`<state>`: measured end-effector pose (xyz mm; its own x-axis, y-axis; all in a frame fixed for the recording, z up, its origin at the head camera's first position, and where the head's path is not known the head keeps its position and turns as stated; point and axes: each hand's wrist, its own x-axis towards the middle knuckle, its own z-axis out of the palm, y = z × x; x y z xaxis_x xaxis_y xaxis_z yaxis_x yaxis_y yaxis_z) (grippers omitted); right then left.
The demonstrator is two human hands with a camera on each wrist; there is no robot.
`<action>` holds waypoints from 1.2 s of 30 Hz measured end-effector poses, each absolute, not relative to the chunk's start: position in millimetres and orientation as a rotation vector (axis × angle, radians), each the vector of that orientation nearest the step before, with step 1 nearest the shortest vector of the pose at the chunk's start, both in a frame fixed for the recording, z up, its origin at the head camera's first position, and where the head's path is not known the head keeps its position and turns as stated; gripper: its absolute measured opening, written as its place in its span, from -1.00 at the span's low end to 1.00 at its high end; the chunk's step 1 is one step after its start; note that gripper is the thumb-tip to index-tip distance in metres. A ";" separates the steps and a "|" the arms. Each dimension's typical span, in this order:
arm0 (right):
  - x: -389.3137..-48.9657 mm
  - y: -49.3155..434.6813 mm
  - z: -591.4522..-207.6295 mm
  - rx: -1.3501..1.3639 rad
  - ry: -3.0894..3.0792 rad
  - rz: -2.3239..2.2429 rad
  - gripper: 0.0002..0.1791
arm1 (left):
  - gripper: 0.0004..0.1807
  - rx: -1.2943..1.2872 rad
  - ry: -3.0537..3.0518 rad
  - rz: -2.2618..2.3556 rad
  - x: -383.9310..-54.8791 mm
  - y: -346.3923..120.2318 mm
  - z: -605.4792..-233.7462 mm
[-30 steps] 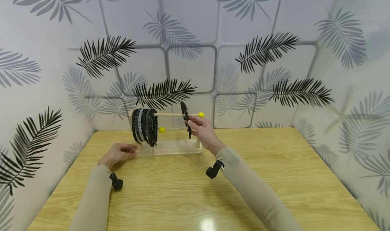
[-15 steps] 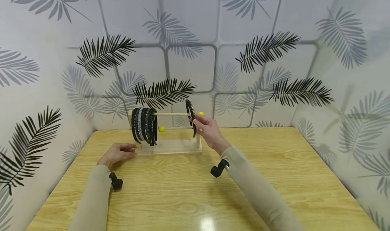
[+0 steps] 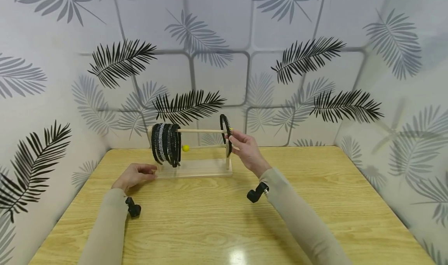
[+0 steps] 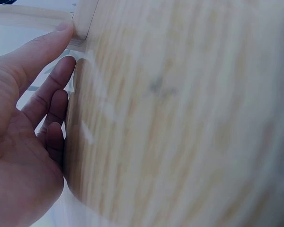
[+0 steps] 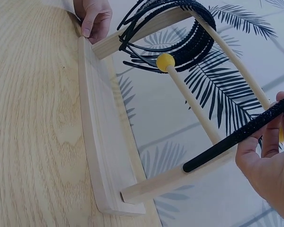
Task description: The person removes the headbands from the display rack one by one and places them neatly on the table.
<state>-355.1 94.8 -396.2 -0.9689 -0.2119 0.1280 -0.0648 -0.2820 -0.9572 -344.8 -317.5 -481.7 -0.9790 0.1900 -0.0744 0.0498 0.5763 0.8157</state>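
Observation:
My right hand [image 3: 247,150] pinches a black toothed headband [image 3: 223,124] at the right end of the wooden stand's upper rod [image 3: 203,131]. In the right wrist view this headband [image 5: 227,144] shows nearly edge-on, beside the yellow ball at the rod's end, partly behind my fingers. My left hand [image 3: 134,175] stays at the left end of the stand's base [image 3: 196,171]; in the left wrist view its thumb [image 4: 42,47] touches the wood, the other fingers loosely bent against the tabletop. Several more headbands [image 3: 166,144], black and silver-grey, hang bunched at the rod's left.
A shorter lower rod with a yellow ball [image 3: 186,148] points left below the upper one. The stand sits near the back of a wood-grain table [image 3: 182,218], before a leaf-patterned wall [image 3: 266,82]. Each wrist wears a small black camera [image 3: 133,208].
My right hand has slid the headband rightward along the upper rod, from left of the end ball until it overlaps the rod's end. My left hand and the bunched headbands have stayed put.

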 end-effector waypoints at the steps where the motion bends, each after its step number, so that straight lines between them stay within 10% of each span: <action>1: -355.3 95.7 -396.3 -0.354 1.818 -2.425 -0.68 | -0.48 0.194 2.650 1.368 -344.8 -316.7 -481.1; 36: -367.2 151.8 -422.8 -0.374 2.263 -2.146 -0.61 | -0.47 0.208 2.643 1.377 -346.6 -318.5 -482.2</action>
<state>-367.2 151.8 -422.8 -0.9717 -0.1718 0.1622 -0.1711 0.0383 -0.9845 -346.6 -318.5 -482.2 -0.9785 0.1932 -0.0724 0.0513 0.5679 0.8215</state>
